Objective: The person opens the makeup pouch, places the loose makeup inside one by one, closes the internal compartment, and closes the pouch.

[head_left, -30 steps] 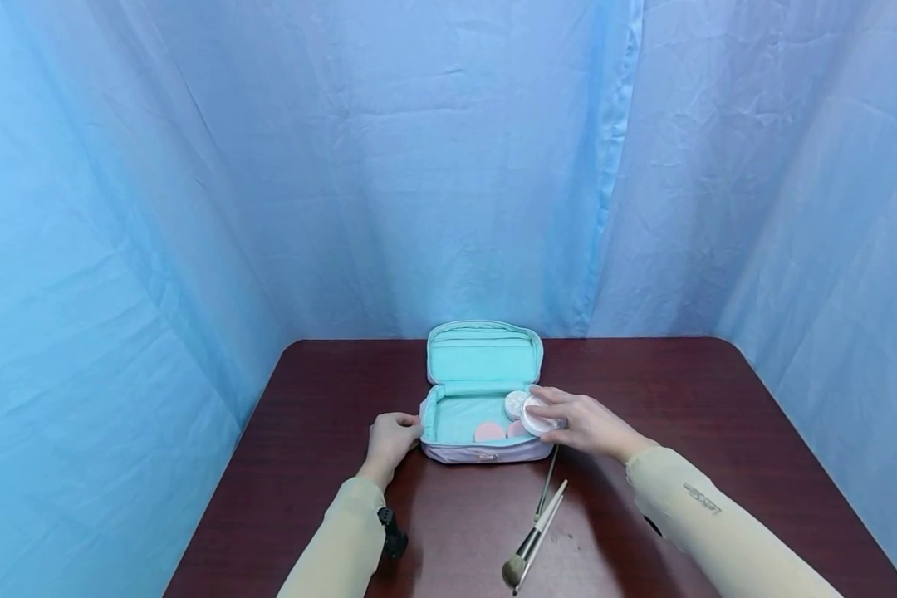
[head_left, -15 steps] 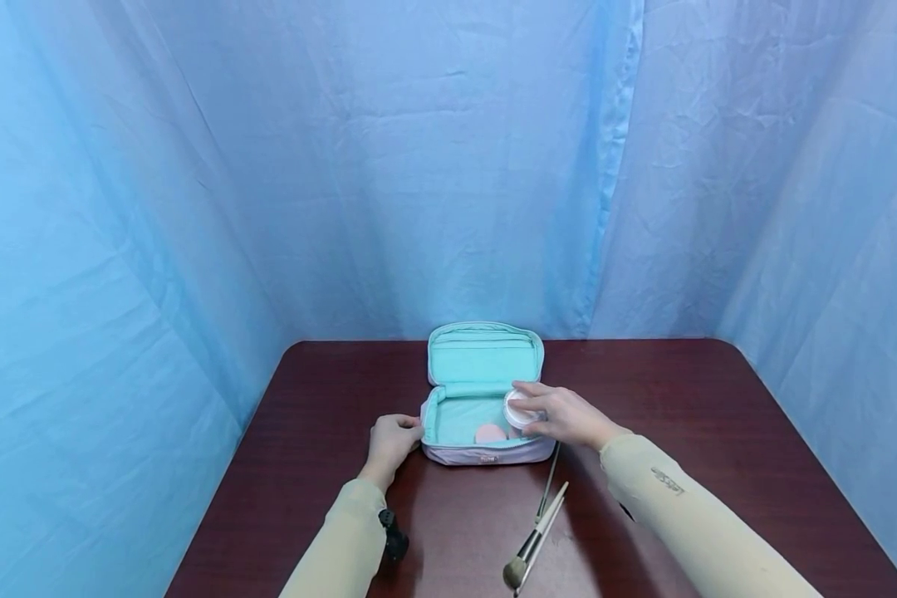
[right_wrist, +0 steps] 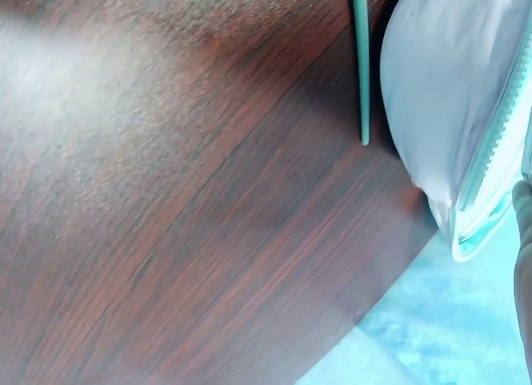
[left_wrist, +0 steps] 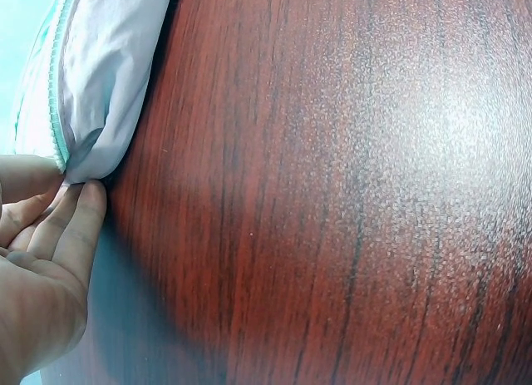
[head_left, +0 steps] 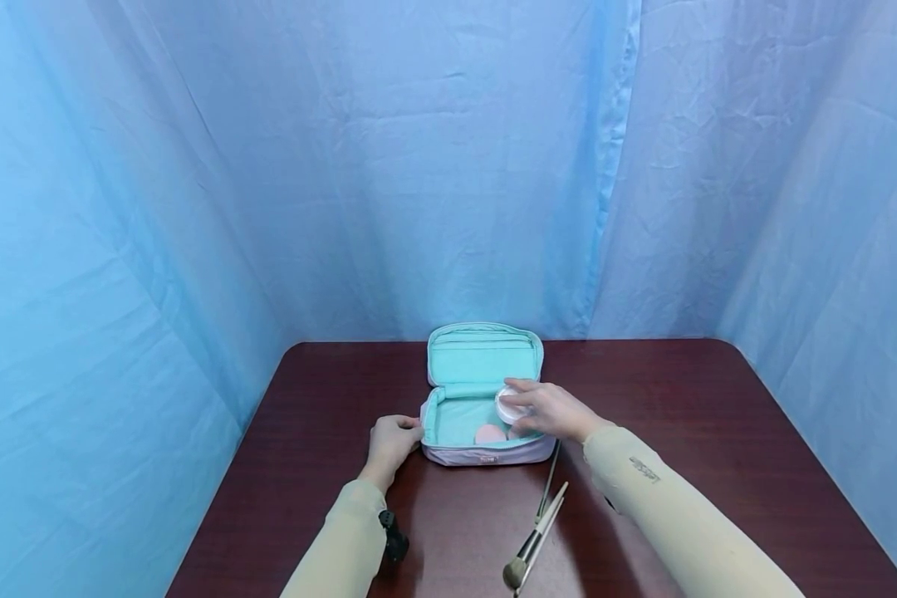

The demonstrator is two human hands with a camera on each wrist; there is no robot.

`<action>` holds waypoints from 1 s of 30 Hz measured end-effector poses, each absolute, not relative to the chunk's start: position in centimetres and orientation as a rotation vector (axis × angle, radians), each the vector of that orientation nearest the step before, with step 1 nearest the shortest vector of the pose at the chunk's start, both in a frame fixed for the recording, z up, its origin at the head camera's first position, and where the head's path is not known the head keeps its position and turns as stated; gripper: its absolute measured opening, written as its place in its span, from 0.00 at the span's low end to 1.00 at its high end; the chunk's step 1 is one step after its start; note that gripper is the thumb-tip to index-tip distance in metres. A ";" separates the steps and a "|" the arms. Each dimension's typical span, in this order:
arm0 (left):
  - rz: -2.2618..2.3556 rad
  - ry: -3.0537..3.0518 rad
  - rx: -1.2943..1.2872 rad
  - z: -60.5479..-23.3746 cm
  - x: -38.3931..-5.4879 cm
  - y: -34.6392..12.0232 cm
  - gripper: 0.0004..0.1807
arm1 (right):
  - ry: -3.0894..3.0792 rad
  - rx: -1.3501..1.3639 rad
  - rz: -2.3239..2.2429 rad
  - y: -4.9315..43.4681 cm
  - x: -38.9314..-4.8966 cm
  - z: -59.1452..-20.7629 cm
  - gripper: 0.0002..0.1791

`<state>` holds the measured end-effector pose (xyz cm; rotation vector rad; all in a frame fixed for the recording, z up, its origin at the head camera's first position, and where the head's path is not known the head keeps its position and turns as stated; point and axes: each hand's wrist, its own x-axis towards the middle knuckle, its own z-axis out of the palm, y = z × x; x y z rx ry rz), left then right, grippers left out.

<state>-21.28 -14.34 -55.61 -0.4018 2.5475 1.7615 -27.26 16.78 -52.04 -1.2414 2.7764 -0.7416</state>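
Observation:
An unzipped cosmetic bag (head_left: 486,454), pale lilac outside and mint inside, stands on the table with its lid folded back. My left hand (head_left: 390,446) pinches the fabric at its left side; in the left wrist view the fingertips (left_wrist: 92,194) close on that lilac corner. Over the bag's right half, my right hand (head_left: 556,411) grips a round white case (head_left: 507,405) by its edge. A pink round item (head_left: 489,433) lies inside at the front. The right wrist view catches only a sliver of the hand (right_wrist: 524,227) beside the zipper.
Makeup brushes (head_left: 534,544) lie in front of the bag on the dark red wooden table (head_left: 329,382), one thin green handle (right_wrist: 362,77) reaching to the bag's front right. Blue curtains (head_left: 448,166) hang close behind and at both sides.
My right hand has carried the round white case leftward and slightly back, from the bag's right edge to over its inside. The left hand keeps its pinch in the same place.

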 end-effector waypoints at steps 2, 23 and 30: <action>1.760 2.549 -0.401 -55.6 -21.3 -14.3 0.11 | 2.769 -1.235 -0.738 16.5 -27.3 -52.0 0.33; 1.786 2.535 -0.406 -55.3 -21.2 -14.3 0.11 | 2.812 -1.289 -0.637 14.8 -27.2 -53.0 0.26; 1.769 2.539 -0.416 -55.5 -21.2 -14.3 0.12 | 2.814 -1.252 -0.623 14.6 -27.4 -53.7 0.27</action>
